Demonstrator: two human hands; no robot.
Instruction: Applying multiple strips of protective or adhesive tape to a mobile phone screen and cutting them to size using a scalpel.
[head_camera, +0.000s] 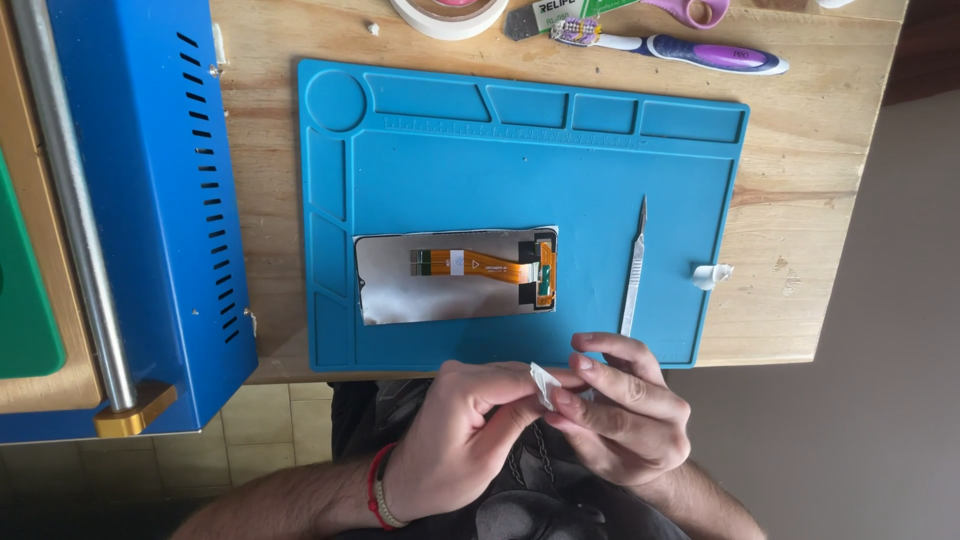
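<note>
Your left hand (455, 430) and right hand (620, 415) meet just off the near edge of the table, fingertips pinched together on a small crumpled scrap of white tape or film (545, 383). Both hands are closed on it, the left from one side, the right from the other, and whether it is being peeled, folded or balled up I cannot tell. A red and beige band sits on your left wrist.

Just beyond your right fingers lies a slim silver metal scalpel (631, 272), blade pointing away from you, resting on the blue silicone work mat (520, 160). To its left, mid-mat, the rectangular phone display panel (400, 285) lies face down, silver backing up, its orange flex cable (480, 265) exposed and running to the green connector end.

By the look of it, the panel is already out and bare, the blade set aside, and only the scrap occupies you.

Further out, another white scrap (711, 275) sits on the wooden table (800, 120) past the mat's right edge. A purple and white toothbrush (690, 52), a tape roll (450, 15) and the blue metal machine (150, 200) frame the far and left sides.
</note>
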